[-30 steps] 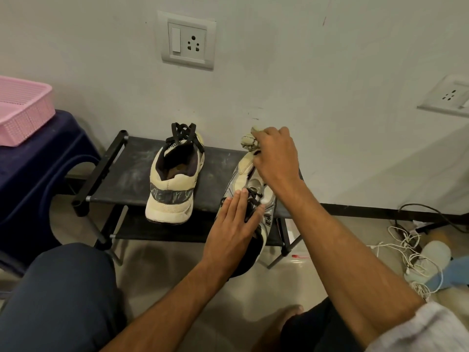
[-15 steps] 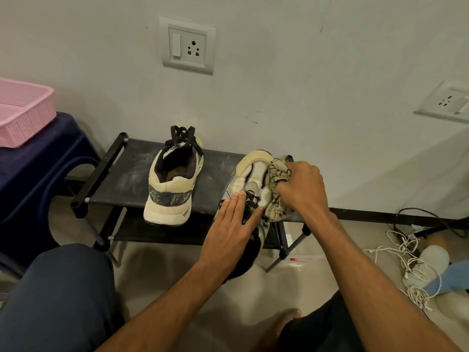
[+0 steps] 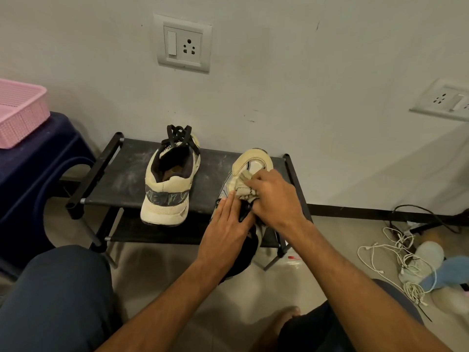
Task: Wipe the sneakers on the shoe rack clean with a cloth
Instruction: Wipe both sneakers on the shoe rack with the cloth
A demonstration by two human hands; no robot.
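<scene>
Cream cloth (image 3: 242, 185), bunched into a wad, sits in the right hand (image 3: 276, 199) at centre right of the frame. Its fingers are curled tight round the cloth and press it onto the upper of a tilted sneaker (image 3: 253, 161). The left hand (image 3: 228, 224) lies flat on the same sneaker just below, fingers (image 3: 228, 209) straight and pressed together, steadying it. That sneaker has its toe on the top shelf of the black shoe rack (image 3: 121, 174) and its heel hanging past the front edge, toward the lower middle of the frame. A second sneaker (image 3: 167, 184) stands upright on the rack to the left, well apart from both hands.

The likely trouble is the overhang. The left hand presses rather than grips, so if it slips, a hard stroke toward the person could drag the sneaker off the shelf. Dust on the shelf fabric could also soil the cloth, and the loose black laces could snag in it.
</scene>
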